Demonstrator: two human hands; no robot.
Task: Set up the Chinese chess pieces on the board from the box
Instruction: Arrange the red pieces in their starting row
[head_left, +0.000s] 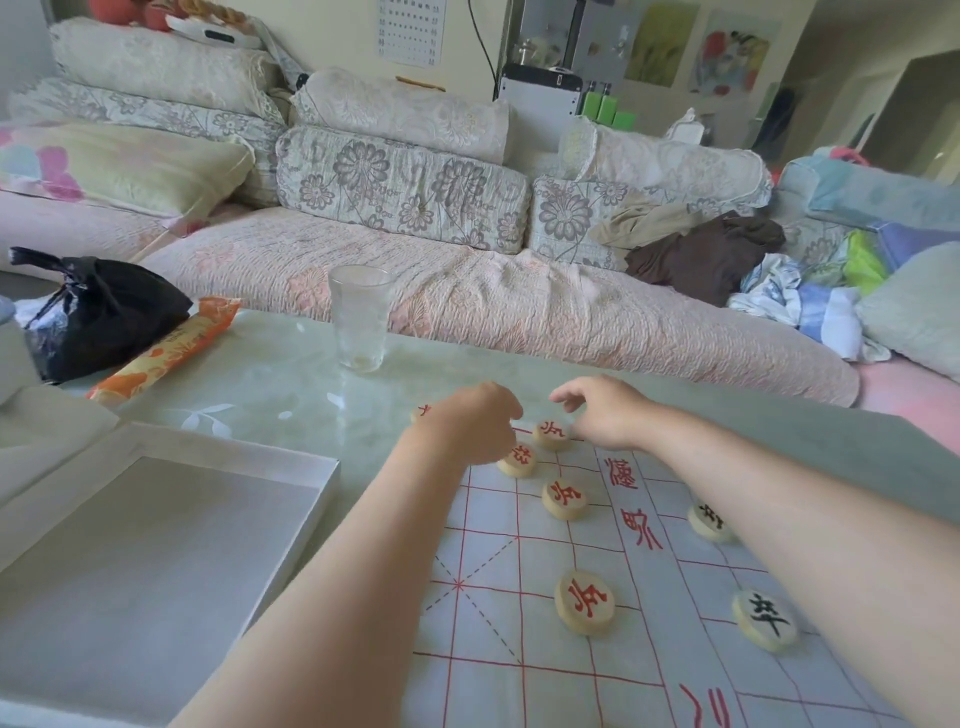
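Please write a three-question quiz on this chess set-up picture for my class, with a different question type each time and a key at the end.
1. True or false: the drinking glass stands on the board.
2. Multiple choice: the piece beside the right hand bears a character in which colour? A red, B black, C green.
3. Fill in: seen from the camera, the white box lies to the ____ of the board.

Key
1. False: it stands on the table, beyond the board.
2. A.
3. left.
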